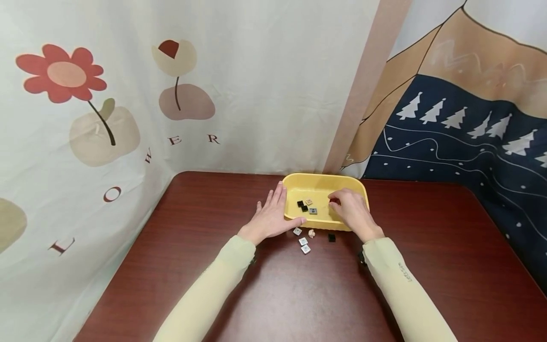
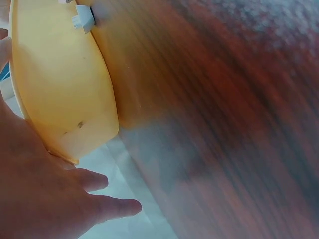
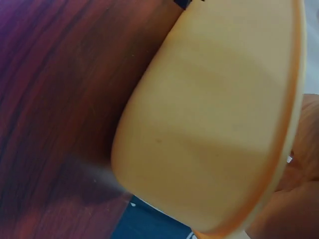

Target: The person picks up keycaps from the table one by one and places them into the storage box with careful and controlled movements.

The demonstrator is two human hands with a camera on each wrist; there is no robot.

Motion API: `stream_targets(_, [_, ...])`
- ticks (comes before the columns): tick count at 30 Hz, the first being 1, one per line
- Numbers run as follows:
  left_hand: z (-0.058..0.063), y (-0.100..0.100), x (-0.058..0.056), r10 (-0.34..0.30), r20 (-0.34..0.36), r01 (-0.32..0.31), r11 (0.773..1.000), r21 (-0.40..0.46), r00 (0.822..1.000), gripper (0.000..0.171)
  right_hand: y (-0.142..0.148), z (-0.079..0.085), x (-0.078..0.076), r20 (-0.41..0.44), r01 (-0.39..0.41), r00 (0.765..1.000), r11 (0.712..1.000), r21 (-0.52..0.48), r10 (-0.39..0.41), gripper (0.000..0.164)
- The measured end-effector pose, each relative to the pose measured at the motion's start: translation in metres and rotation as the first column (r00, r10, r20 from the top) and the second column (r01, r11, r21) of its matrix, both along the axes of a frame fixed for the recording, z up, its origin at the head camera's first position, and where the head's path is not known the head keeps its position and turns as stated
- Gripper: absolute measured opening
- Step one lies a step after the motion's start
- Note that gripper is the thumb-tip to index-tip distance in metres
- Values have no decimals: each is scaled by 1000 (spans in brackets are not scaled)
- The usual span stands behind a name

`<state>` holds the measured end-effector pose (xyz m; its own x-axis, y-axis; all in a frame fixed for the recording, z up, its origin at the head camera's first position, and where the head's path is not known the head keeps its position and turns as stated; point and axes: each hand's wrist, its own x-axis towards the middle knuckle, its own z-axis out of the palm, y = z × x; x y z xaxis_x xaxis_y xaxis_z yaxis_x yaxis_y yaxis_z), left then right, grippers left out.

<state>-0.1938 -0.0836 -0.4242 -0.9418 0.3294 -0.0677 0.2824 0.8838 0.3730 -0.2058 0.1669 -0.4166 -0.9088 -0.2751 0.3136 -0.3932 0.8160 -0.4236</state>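
A shallow yellow plastic tub (image 1: 325, 221) stands on the table near its back edge. My left hand (image 1: 270, 214) lies flat along the tub's left end, fingers straight, thumb over the near rim. Inside the tub, my right hand (image 1: 355, 214) pinches a small dark red piece (image 1: 332, 201), mostly hidden by the fingers. Left of it on the tub floor lie small square keycap-like pieces: two black ones (image 1: 300, 204), a tan one (image 1: 309, 202) and a grey one (image 1: 313, 211). The tub's side hides most of the right hand in the right wrist view.
Before the tub, on the dark red-brown table (image 1: 273, 294), lie white square pieces (image 1: 303, 241), a small cream figure-like piece (image 1: 311, 233) and a black square piece (image 1: 332, 238). A printed curtain (image 1: 256, 95) hangs right behind the table.
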Motion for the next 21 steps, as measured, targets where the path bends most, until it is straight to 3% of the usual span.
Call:
stream_targets(7, [-1, 0, 0, -1, -5, 1, 1000, -4, 1000, 117, -3, -4, -7, 98, 24, 995, 999, 37, -27, 18])
stream_targets(16, [0, 1, -1, -8, -1, 8, 1000, -20, 1000, 118, -4, -1, -15, 223, 69, 972, 996, 63, -81, 17])
stream_targets(21, [1, 1, -1, -7, 2, 7, 1000, -22, 1000, 118, -5, -2, -18, 284, 56, 956, 996, 64, -72, 18])
